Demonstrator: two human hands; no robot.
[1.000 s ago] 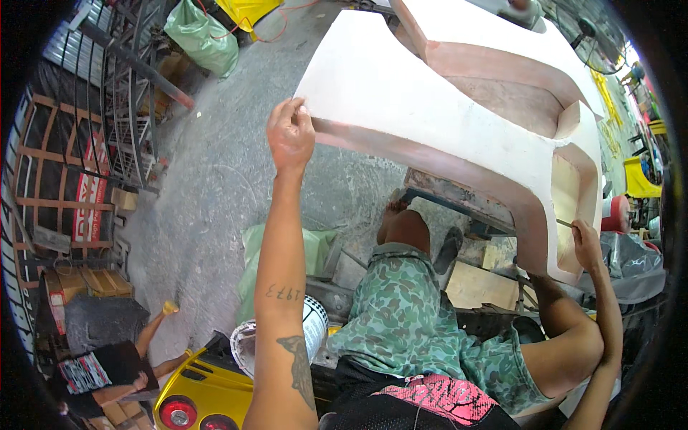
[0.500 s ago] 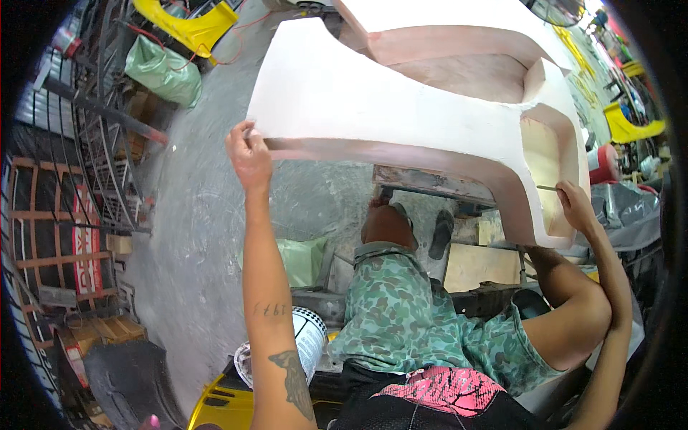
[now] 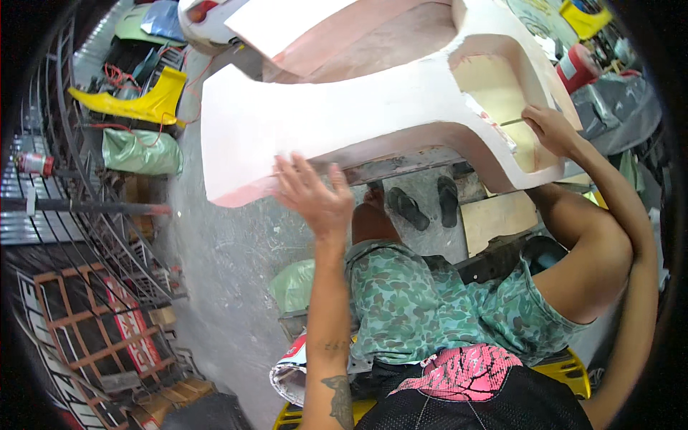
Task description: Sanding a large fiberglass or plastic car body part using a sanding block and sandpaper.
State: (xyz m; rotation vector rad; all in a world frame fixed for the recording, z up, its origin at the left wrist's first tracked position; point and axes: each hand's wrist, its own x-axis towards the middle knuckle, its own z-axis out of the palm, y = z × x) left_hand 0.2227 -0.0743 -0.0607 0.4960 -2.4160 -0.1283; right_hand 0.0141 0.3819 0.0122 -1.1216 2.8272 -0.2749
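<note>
A large white moulded panel (image 3: 301, 118), curved and faintly pink along its edges, spans the space before me. My left hand (image 3: 313, 192) is at its near lower edge, fingers spread and slightly blurred, holding nothing. At the right end is a deep recess with a pale yellow-green floor (image 3: 494, 86). Over it my right hand (image 3: 550, 130) is closed on a thin dark strip (image 3: 512, 122), seen nearly edge-on and pointing left; its exact kind cannot be told. Rough white and reddish patches (image 3: 491, 122) run along the recess's left edge, near the strip's tip.
Beneath the panel lie black slippers (image 3: 408, 208) and a wooden board (image 3: 499, 221). A container (image 3: 292, 378) stands beside my left forearm. Yellow curved panels (image 3: 147, 100) and a green bag (image 3: 142, 152) lie at the far left, near a black metal rack (image 3: 79, 208). A red can (image 3: 577, 68) is at right.
My left hand has let go of the panel's left corner and moved right along the lower edge, fingers now spread. My right hand still holds the strip. The whole view has shifted.
</note>
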